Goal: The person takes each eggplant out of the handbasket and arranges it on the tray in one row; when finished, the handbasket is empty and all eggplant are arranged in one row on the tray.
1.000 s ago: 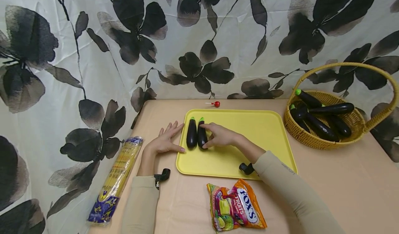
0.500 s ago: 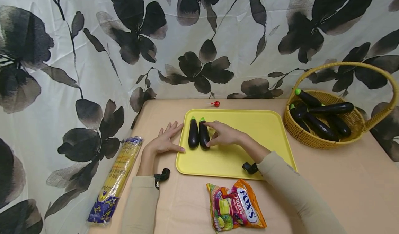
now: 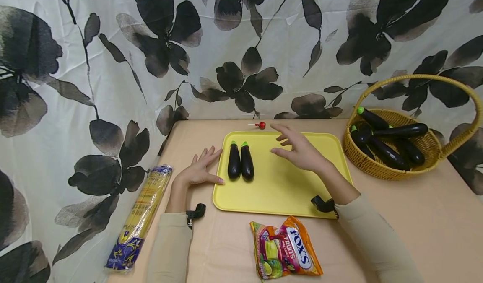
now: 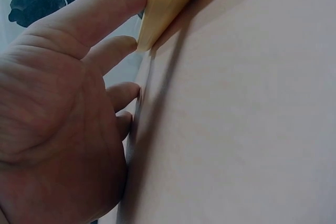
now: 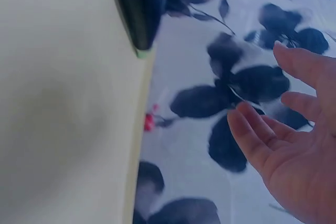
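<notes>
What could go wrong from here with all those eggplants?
The two eggplants on the tray look smooth and rounded, so a bump might roll them. The left hand touches the tray's left edge; a push there could shift the tray. In the basket, the piled eggplants overlap, so pulling one out might make others slide.

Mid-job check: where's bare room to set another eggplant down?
The yellow tray is bare right of the two eggplants, under the right hand. The table is bare between the wicker basket and right sleeve. Crowded: the tray's left end, with the left hand at its edge, and the basket's eggplant pile.
</notes>
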A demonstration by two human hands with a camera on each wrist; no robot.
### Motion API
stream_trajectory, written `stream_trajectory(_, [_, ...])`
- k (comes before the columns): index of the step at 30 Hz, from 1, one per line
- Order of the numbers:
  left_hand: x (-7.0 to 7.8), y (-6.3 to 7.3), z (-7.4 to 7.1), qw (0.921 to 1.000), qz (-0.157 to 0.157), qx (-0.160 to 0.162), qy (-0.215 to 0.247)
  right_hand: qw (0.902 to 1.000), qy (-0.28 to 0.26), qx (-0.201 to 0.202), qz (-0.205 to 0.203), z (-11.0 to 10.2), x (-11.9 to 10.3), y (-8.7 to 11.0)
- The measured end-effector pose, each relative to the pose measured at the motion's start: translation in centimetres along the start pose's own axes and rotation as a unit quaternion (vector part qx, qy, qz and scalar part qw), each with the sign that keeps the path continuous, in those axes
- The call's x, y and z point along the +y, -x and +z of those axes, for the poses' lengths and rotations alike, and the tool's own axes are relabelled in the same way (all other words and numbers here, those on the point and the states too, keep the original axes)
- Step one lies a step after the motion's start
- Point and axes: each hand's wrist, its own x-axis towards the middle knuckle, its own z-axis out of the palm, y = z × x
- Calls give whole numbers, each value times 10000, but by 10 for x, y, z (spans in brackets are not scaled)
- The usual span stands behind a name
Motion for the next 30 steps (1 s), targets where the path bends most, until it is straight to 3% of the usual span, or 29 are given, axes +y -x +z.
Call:
stream_trajectory(10, [1,-1,-1,10000,6,-5,-1,9905,218,1310,-345,-32,10,31])
stream_trajectory(17, [1,-1,0,10000,-37,-36,-71,9751,813,2058,-170,-46,16,43])
stream_trajectory(30, [-1,-3,-1,10000,-18,-18,-26,9638,696,2537,444,-72,33,54])
